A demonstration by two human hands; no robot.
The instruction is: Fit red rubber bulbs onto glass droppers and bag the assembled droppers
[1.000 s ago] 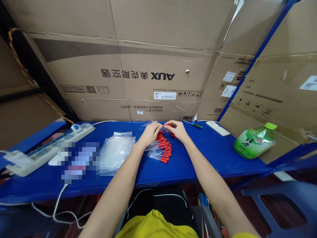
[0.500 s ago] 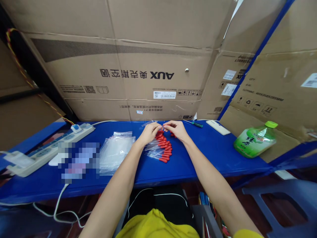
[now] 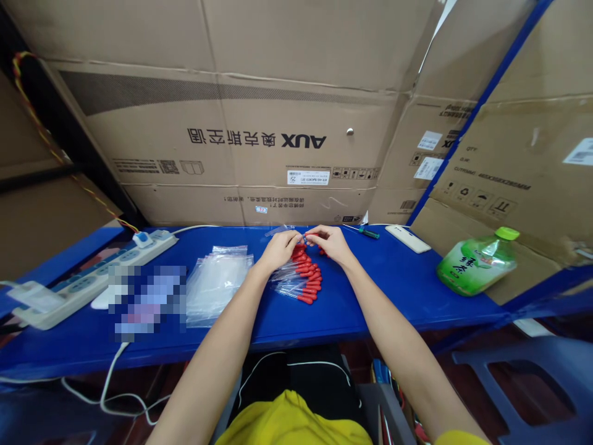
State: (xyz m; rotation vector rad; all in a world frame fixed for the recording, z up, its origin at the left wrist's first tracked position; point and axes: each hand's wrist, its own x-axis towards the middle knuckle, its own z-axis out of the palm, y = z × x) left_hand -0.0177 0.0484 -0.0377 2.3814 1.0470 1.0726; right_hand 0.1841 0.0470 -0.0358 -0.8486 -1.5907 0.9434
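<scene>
My left hand [image 3: 280, 249] is closed in a pinch at the back of the blue table [image 3: 380, 284], where a clear glass tube [image 3: 278, 230] sticks out past its fingers. Touching or almost touching its fingertips, my right hand [image 3: 332, 242] pinches a red rubber bulb [image 3: 313, 235]; whether tube and bulb are joined is hidden by the fingers. Below the hands lies a fanned row of several droppers [image 3: 306, 285], clear tubes leftward, red bulbs to the right. A few more red bulbs [image 3: 323, 251] show under my right hand.
Clear zip bags [image 3: 217, 287] are stacked left of the droppers. Farther left are a blurred-out phone [image 3: 151, 303] and a white power strip [image 3: 106, 272]. A green screwdriver [image 3: 365, 232], a white phone-like object [image 3: 407, 238] and a green bottle [image 3: 477, 262] lie right. Cardboard [image 3: 259, 105] walls the back.
Both hands stay in almost the same place, with only slight finger movement at the meeting fingertips. The droppers on the table have not moved.
</scene>
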